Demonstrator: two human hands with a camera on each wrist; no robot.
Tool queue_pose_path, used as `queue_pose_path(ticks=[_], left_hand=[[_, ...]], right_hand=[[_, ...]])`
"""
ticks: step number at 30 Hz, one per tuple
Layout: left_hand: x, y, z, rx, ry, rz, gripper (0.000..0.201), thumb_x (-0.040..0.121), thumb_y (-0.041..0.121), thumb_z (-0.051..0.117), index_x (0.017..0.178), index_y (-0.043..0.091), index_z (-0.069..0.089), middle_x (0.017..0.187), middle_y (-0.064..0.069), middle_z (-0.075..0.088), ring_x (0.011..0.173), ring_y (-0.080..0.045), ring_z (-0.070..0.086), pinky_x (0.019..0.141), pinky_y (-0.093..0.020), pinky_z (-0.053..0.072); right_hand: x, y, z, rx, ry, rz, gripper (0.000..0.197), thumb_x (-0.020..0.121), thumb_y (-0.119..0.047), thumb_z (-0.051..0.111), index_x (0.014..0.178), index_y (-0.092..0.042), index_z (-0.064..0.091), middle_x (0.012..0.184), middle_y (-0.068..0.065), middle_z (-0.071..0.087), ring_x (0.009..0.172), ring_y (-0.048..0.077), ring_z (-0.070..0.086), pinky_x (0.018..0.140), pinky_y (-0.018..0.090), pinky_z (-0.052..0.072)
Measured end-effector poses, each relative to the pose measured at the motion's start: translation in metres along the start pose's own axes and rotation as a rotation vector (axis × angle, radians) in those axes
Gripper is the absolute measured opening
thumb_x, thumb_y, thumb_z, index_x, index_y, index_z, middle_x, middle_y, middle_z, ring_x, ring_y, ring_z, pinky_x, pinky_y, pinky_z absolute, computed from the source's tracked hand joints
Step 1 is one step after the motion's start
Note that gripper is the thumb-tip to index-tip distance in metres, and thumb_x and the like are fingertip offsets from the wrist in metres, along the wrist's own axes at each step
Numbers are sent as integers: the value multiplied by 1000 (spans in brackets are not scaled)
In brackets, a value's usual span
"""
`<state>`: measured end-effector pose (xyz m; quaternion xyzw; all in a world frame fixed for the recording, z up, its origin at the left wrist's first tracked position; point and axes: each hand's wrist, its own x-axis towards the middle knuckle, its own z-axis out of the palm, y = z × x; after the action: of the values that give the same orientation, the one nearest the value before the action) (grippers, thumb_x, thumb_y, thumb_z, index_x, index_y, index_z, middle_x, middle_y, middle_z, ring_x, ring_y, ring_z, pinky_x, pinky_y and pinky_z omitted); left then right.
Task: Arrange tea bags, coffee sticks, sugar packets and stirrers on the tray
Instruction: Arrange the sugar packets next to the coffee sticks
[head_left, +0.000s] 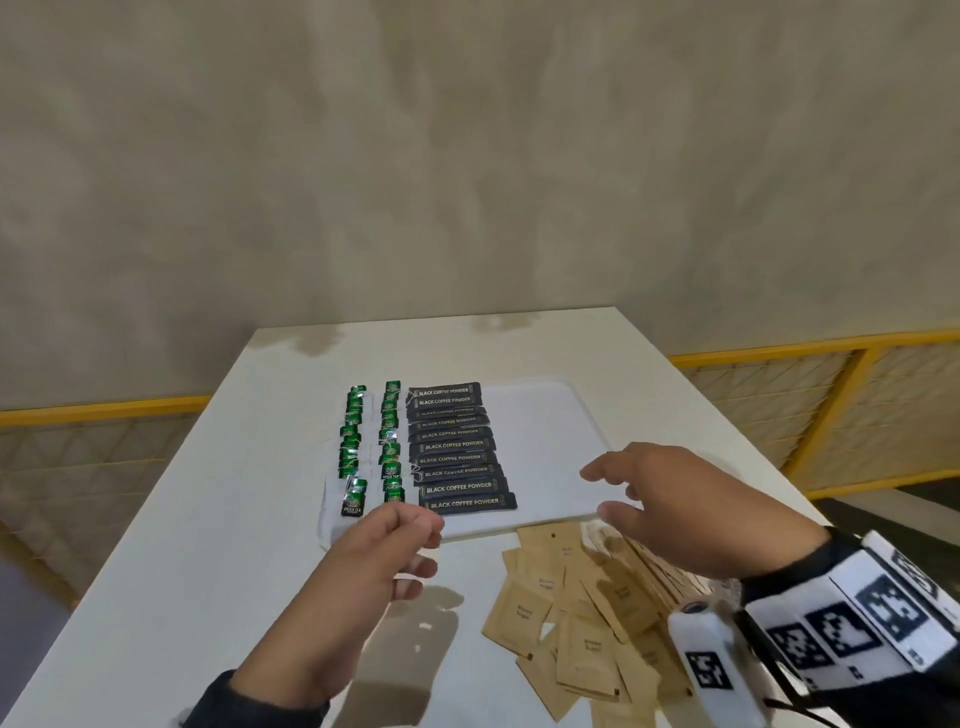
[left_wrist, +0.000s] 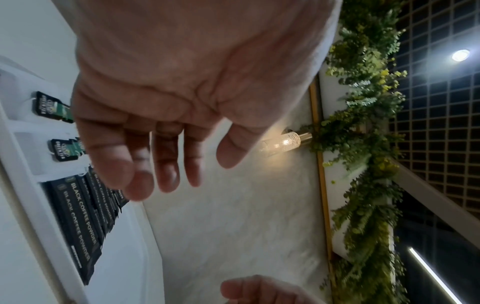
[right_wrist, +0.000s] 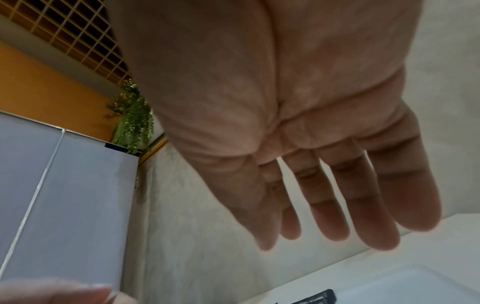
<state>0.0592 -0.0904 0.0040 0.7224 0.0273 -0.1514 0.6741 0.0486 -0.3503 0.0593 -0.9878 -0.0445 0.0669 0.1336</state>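
Observation:
A white tray (head_left: 550, 431) lies on the white table (head_left: 218, 519). Two columns of green tea bags (head_left: 371, 441) fill its left side, and a column of black coffee sticks (head_left: 454, 447) lies beside them. The tray's right half is bare. Brown sugar packets (head_left: 566, 618) lie in a loose heap on the table in front of the tray, with thin wooden stirrers (head_left: 657, 566) partly under my right wrist. My left hand (head_left: 415, 540) hovers at the tray's near edge, fingers loosely curled, holding nothing. My right hand (head_left: 597, 493) hangs open over the tray's near right corner.
The table's right edge (head_left: 737, 426) and far edge stand near a mottled beige wall (head_left: 467, 182). A yellow-framed railing (head_left: 831, 395) runs low on both sides. The left wrist view shows tea bags (left_wrist: 52, 107) and coffee sticks (left_wrist: 78, 216) below the empty left hand (left_wrist: 192, 170).

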Motion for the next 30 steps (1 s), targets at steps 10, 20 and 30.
queue_pose_path(ticks=[10, 20, 30], left_hand=[[6, 5, 38, 705, -279, 39, 16, 92, 37, 52, 95, 28, 65, 93, 12, 63, 84, -8, 59, 83, -29, 50], [34, -11, 75, 1293, -356, -142, 28, 83, 36, 59, 98, 13, 59, 92, 1, 56, 81, -17, 53, 71, -26, 45], [44, -23, 84, 1314, -320, -217, 26, 74, 35, 73, 89, 15, 65, 74, 2, 63, 71, -15, 60, 62, -22, 47]], right_hand=[[-26, 35, 41, -108, -236, 122, 39, 89, -36, 58, 126, -25, 54, 125, -3, 55, 111, 13, 52, 90, 25, 45], [-20, 0, 76, -40, -335, 105, 56, 80, -45, 73, 122, -16, 50, 124, 3, 42, 113, 23, 48, 81, 31, 37], [-3, -9, 72, 49, -367, 37, 44, 81, -37, 72, 113, -9, 62, 113, 6, 62, 101, 22, 61, 85, 33, 53]])
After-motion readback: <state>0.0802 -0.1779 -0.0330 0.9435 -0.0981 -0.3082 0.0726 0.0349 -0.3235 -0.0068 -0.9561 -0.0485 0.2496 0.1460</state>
